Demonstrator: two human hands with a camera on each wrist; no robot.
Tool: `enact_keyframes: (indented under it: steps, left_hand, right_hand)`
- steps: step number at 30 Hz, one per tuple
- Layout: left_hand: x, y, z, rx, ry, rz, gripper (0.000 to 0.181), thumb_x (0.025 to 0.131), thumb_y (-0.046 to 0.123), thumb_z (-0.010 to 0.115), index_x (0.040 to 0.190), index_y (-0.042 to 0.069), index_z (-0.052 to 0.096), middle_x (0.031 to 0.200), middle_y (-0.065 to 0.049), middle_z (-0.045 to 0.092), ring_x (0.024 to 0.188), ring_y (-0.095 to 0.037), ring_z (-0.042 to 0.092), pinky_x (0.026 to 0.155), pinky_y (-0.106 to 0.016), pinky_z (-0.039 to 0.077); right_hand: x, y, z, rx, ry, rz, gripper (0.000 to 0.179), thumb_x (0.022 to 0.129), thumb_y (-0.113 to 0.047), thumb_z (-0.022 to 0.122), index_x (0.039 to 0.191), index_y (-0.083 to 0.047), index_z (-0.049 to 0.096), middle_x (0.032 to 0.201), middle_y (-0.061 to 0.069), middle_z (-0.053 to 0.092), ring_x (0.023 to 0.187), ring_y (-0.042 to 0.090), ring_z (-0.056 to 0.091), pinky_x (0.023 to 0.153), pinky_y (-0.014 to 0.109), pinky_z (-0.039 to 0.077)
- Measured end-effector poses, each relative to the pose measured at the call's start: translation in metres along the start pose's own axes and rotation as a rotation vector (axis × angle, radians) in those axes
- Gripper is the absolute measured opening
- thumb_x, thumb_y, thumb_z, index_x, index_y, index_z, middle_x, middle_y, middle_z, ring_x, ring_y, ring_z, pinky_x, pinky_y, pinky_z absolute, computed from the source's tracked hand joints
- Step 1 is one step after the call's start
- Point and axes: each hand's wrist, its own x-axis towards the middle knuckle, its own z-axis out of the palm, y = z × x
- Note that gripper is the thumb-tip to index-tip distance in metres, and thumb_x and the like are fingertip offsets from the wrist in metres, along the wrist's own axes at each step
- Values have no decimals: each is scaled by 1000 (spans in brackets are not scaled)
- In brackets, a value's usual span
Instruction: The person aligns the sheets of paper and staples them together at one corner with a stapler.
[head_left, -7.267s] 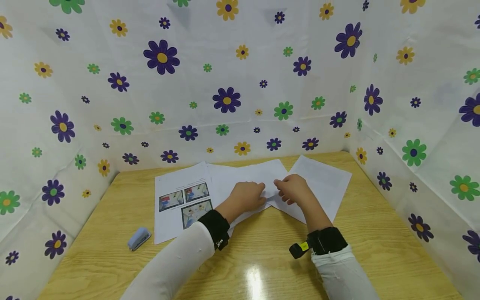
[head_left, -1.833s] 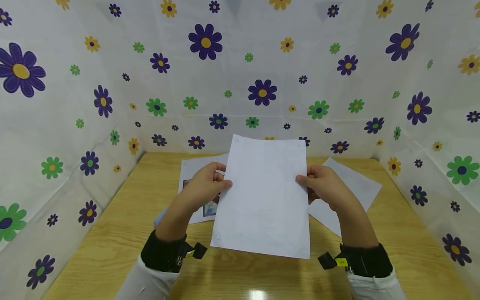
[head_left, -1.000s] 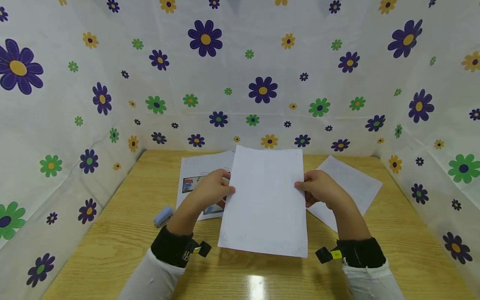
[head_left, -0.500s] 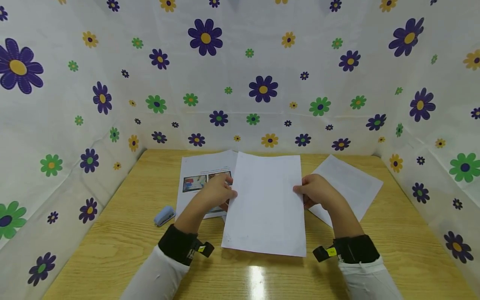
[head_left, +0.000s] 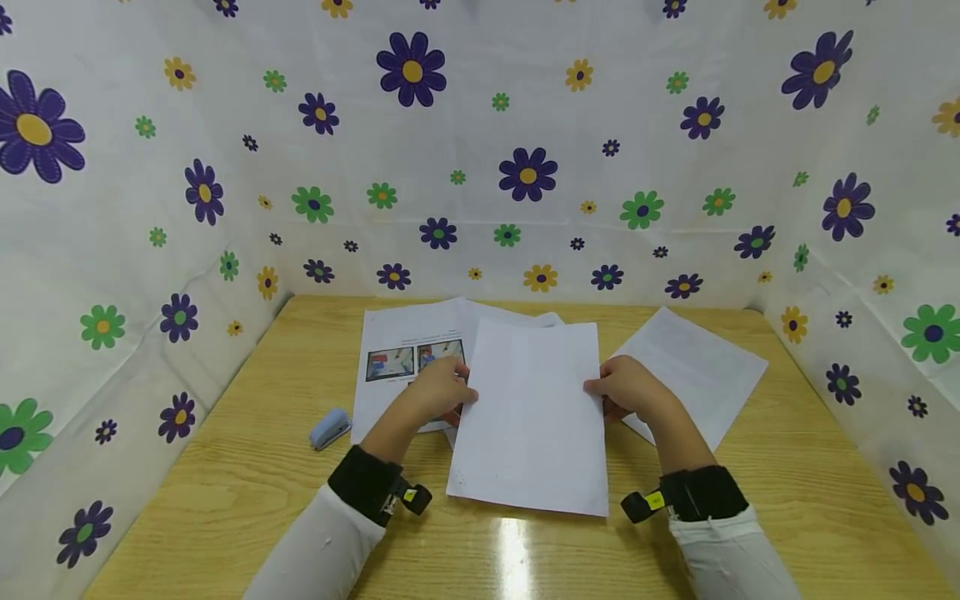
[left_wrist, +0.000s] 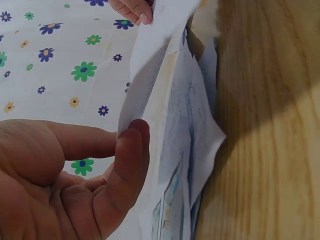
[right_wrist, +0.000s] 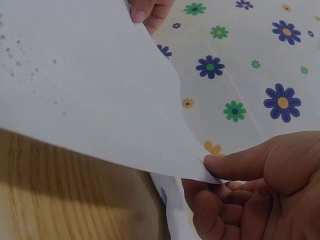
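Note:
A blank-faced white sheet of paper (head_left: 528,417) is held by its two long sides, low over the middle of the table. My left hand (head_left: 438,390) pinches its left edge, thumb on top. At the opposite edge, the thumb and fingers of my right hand (head_left: 628,388) pinch it the same way. The left wrist view shows the sheet (left_wrist: 145,75) curving up from the left fingertips, with faint print on its underside. In the right wrist view the sheet (right_wrist: 100,90) has small dark specks near one end.
Behind the left hand lie overlapping papers, one a printed page (head_left: 382,329) with colour photos. Another sheet (head_left: 693,367) lies askew at the right. A light blue stapler (head_left: 330,428) sits on the wooden table (head_left: 247,500) at left. Flower-patterned cloth (head_left: 480,125) encloses the back and sides.
Both hands first worked at the papers at the back, then held one sheet raised. Since then they have lowered it towards the table, uncovering more of the papers behind and the stapler.

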Motion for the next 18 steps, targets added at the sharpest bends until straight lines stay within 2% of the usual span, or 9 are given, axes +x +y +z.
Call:
enact_keyframes:
  steps: [8, 18]
  left_hand:
    - [-1, -2, 7, 48, 5, -12, 40, 93, 8, 72, 129, -2, 55, 100, -16, 66, 77, -25, 69, 58, -34, 61]
    - [1, -5, 12, 142, 45, -6, 37, 93, 12, 73, 124, -1, 58, 93, -14, 67, 62, -24, 69, 54, -32, 58]
  right_hand:
    - [8, 5, 6, -14, -3, 33, 24, 100, -20, 67, 107, 3, 61, 84, 14, 66, 64, 23, 65, 61, 32, 59]
    - [13, 7, 11, -54, 18, 88, 26, 99, -20, 69, 109, 2, 59, 88, 15, 67, 67, 23, 66, 60, 30, 59]
